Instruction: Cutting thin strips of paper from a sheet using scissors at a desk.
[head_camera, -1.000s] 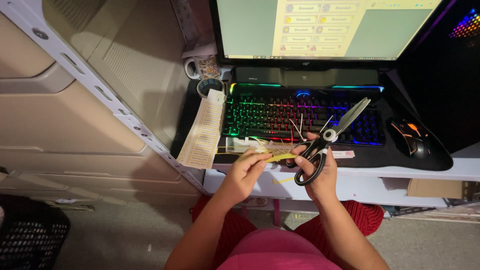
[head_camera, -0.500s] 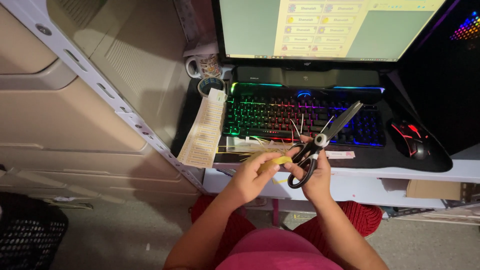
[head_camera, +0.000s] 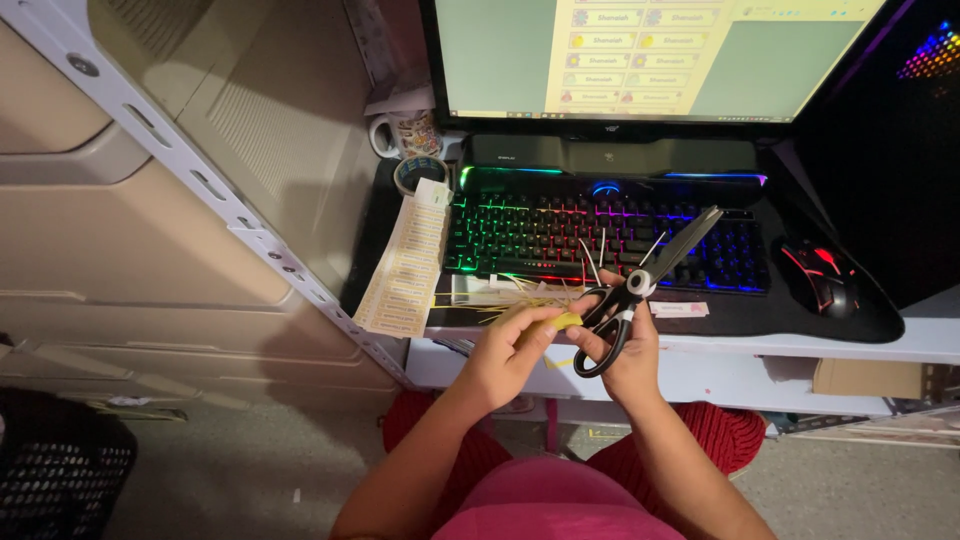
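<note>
Carefully now: the right hand (head_camera: 625, 345) grips the scissors (head_camera: 640, 285) while left-hand fingers (head_camera: 535, 325) pinch a yellow strip (head_camera: 560, 322) beside the blades, so a slip could nick them.

A single head-worn camera looks steeply down from above the seated person, close over the hands (head_camera: 560, 350), facing the worktop (head_camera: 800, 345) edge, keyboard (head_camera: 610, 235) and monitor (head_camera: 640, 55) ahead.
</note>
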